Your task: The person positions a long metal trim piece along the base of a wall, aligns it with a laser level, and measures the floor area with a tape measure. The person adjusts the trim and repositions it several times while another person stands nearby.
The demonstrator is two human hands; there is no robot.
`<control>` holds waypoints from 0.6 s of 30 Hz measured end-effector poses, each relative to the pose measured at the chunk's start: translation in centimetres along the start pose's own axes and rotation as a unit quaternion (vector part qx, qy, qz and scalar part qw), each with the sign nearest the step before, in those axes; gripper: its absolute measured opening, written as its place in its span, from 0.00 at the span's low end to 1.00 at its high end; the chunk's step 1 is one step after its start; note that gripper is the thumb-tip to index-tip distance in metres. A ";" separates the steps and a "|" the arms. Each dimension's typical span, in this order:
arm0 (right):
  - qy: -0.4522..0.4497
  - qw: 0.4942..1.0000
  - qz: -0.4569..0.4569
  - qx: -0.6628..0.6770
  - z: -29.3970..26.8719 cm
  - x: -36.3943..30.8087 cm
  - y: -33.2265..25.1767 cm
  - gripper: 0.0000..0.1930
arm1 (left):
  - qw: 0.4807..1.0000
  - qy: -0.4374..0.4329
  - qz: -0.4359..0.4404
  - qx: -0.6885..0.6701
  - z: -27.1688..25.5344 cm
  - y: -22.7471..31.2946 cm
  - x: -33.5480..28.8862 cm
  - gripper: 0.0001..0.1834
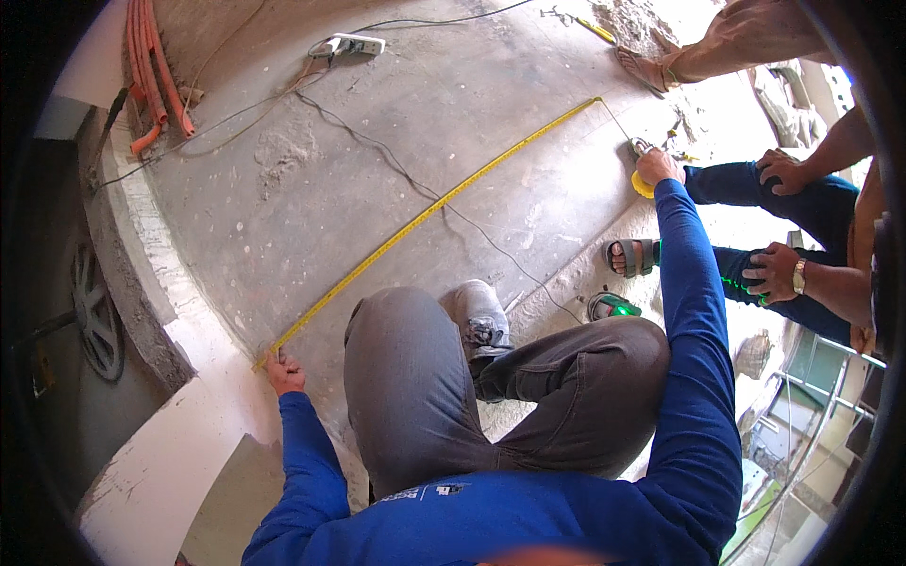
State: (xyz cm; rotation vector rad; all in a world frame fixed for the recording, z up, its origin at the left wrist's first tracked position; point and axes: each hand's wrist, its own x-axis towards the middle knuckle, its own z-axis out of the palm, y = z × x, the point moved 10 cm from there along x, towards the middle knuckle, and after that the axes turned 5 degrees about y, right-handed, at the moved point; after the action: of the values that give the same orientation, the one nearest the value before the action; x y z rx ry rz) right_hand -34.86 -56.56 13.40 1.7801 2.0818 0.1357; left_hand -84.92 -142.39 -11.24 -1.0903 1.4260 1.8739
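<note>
A long yellow measuring tape lies slantwise over the grey concrete floor. At its near left end, by the foot of a white wall edge, my left hand is closed on the tape with fingers pinched. My right hand, stretched far forward to the right, grips a silver and yellow thing close to the floor; the fingers hide much of it, so its kind is unclear. From the bend at the tape's far end, a thin line runs to that hand. My bent knees are between my arms.
A white power strip with trailing cables lies ahead; one cable crosses under or over the tape. Orange conduits lean at far left. A seated person and another person's bare foot are at right. A green-lit device sits near my knee.
</note>
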 end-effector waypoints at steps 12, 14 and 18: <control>0.002 0.999 0.001 0.038 -3.3 -3.3 -2.2 0.20 | 0.999 0.009 -0.015 -0.045 -1.0 0.0 0.2 0.15; 0.009 1.000 -0.007 -0.010 -3.0 -3.1 -2.2 0.16 | 0.999 0.034 -0.002 -0.041 -1.5 0.3 0.2 0.15; 0.036 0.999 -0.014 -0.016 -2.4 -2.7 -2.2 0.13 | 0.998 0.047 -0.001 -0.038 -1.8 0.3 0.3 0.14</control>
State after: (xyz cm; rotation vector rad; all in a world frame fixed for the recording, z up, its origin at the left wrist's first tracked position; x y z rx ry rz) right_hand -37.48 -59.13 15.50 1.7496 2.1413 0.2279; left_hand -84.81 -144.24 -11.59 -1.2317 1.4140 1.9113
